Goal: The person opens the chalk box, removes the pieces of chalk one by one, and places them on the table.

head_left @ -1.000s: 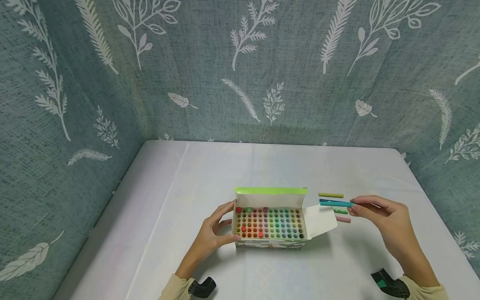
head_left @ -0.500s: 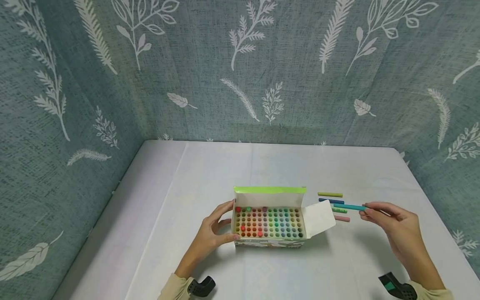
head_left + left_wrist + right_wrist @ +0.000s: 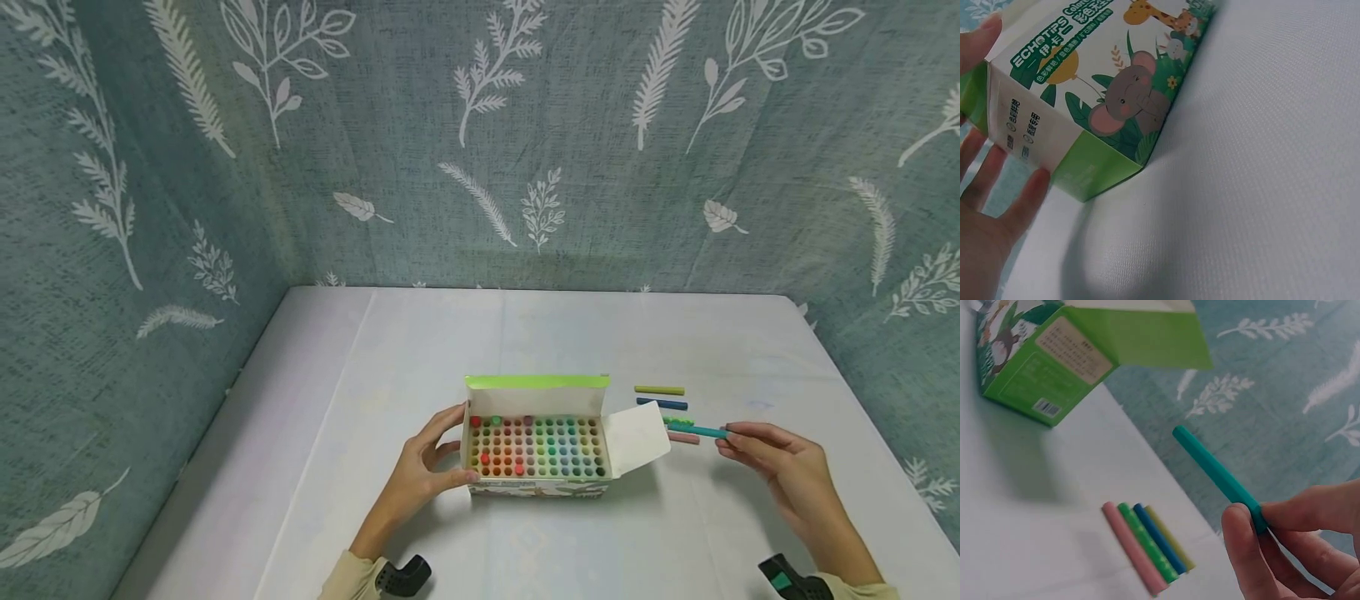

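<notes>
My left hand grips the left end of the open chalk box, its thumb at the front corner. In the left wrist view the fingers spread along the printed end of the box. My right hand pinches a teal chalk stick by one end between thumb and fingers. In the head view this stick points left and overlaps the green chalk stick and pink chalk stick. Beyond them lie a blue chalk stick and a yellow-green chalk stick.
Rows of round holes fill the box top, with a few red and green chalk ends standing higher. The lid is raised at the back, and a white side flap sticks out rightward. A leaf-patterned cloth hangs behind the white table.
My right hand has drawn the teal chalk stick rightward from over the blue one, then brought it nearer, over the green and pink ones. My left hand keeps holding the box.
</notes>
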Demonstrator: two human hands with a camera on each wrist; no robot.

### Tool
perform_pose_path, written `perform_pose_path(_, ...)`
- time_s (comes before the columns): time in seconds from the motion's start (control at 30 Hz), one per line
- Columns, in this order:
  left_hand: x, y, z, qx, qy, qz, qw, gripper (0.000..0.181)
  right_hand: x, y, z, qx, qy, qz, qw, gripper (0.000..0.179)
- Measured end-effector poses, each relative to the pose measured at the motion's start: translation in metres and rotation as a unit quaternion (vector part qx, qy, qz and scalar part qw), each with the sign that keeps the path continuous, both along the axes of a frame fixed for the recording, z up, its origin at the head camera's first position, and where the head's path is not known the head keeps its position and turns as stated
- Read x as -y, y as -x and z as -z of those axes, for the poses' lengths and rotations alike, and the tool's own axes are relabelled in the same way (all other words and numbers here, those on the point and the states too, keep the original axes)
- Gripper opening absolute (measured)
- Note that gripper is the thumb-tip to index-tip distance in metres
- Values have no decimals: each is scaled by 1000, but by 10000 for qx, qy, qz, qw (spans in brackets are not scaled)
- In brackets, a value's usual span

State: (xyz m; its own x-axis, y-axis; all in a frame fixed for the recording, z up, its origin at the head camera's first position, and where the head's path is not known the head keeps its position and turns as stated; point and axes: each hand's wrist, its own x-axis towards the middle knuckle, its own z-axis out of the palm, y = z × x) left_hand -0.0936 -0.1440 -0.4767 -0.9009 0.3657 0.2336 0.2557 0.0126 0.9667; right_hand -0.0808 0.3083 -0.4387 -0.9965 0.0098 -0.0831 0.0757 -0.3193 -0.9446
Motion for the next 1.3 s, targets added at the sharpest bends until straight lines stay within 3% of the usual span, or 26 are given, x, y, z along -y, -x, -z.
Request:
perform_pose_path(0.57, 4, 0, -4, -104, 43, -29, 9999, 81, 2, 4, 26, 1165, -796, 59, 9900, 12)
perform_pose_path(0.7, 3, -2, -10, -33, 24, -21, 10000, 81, 3, 5, 30, 1297, -1121, 72, 9852, 10)
perform_pose_path(0.83, 5, -1, -9, 28, 47, -88, 9999, 81, 6, 7, 34, 1315, -1418, 46, 9811, 11)
perform_pose_path(0.93, 6, 0, -5, 4, 56, -115, 9999, 82, 8, 8, 35, 1289, -1784, 16, 9755, 18)
perform_pose_path(1.07, 6, 1, -3, -58, 18, -75, 10000, 82, 10, 8, 35, 1221, -2497, 9, 9606, 33)
perform_pose_path(1.17, 6, -1, -7, -81, 4, -41, 10000, 81, 11, 8, 36, 1202, -2885, 5, 9499, 40)
perform_pose_path(1.3, 5, -4, -14, -125, -8, 17, 9999, 79, 11, 8, 36, 1120, -3135, -51, 9429, 41)
